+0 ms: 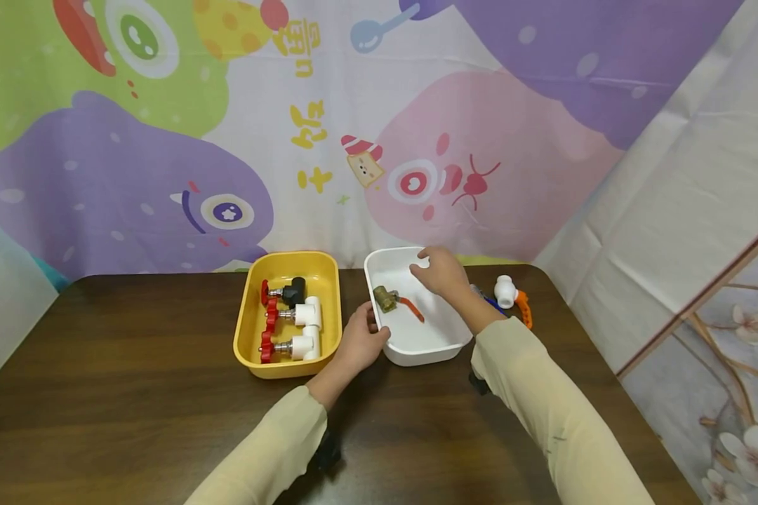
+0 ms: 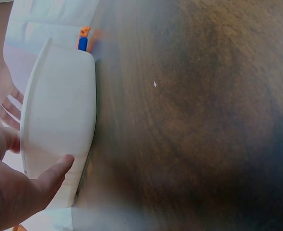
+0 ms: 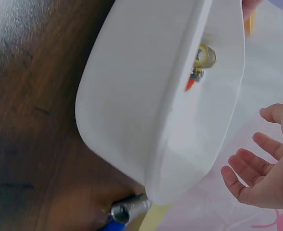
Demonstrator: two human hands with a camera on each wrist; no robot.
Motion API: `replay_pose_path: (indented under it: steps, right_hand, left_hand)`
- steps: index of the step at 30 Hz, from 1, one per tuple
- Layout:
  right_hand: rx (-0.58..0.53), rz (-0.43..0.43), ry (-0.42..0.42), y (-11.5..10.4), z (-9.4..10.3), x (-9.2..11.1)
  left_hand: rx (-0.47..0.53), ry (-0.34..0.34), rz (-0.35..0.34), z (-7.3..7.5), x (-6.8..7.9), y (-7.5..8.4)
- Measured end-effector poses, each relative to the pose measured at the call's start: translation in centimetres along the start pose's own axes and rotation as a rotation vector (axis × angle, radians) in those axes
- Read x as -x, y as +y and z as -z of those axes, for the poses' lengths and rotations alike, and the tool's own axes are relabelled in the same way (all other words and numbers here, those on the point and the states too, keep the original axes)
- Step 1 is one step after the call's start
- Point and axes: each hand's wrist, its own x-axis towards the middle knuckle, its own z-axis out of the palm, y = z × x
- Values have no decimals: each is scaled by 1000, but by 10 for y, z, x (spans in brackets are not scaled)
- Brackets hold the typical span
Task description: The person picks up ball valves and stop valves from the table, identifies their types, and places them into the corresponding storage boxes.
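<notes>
A white plastic tray (image 1: 426, 337) sits on the table with a brass ball valve (image 1: 385, 299) lying inside, its orange-red lever pointing to the front right. My left hand (image 1: 358, 344) rests against the tray's near left corner; in the left wrist view its thumb (image 2: 59, 168) lies extended along the outer wall. Over the tray's far right side is my right hand (image 1: 442, 272), its fingers spread and slightly bent with nothing between them, as the right wrist view also shows. Part of the tray's right side is hidden by the right forearm.
Left of the white tray stands a yellow tray (image 1: 245, 337) with red-handwheel valves, one black (image 1: 293, 291) and two white. To the right lie a white ball valve (image 1: 505, 291) with an orange handle and a metal valve (image 3: 131, 209) with a blue handle. A printed cloth (image 1: 322, 224) hangs behind.
</notes>
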Motion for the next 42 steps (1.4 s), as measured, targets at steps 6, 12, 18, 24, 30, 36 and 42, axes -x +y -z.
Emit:
replay_pose_path:
  steps: [6,12,18,24,30,36,42]
  right_hand:
    - [13,-32,-4,4,8,3]
    - [31,-31,-4,11,13,4]
    - [68,8,16,22,17,3]
    - [36,-44,-4,32,21,6]
    - [35,-90,-13,41,23,7]
    - [41,-120,-7,48,24,8]
    - [48,-171,-3,56,24,13]
  left_hand:
    - [-11,-6,18,1,1,0]
    - [-25,-4,24,0,1,-2]
    - [-27,-3,33,0,1,-2]
    - [-33,-5,35,1,1,-1]
    - [-29,-2,40,2,0,0]
    - [-30,0,32,2,0,0]
    - [-42,-1,45,1,-1,-2]
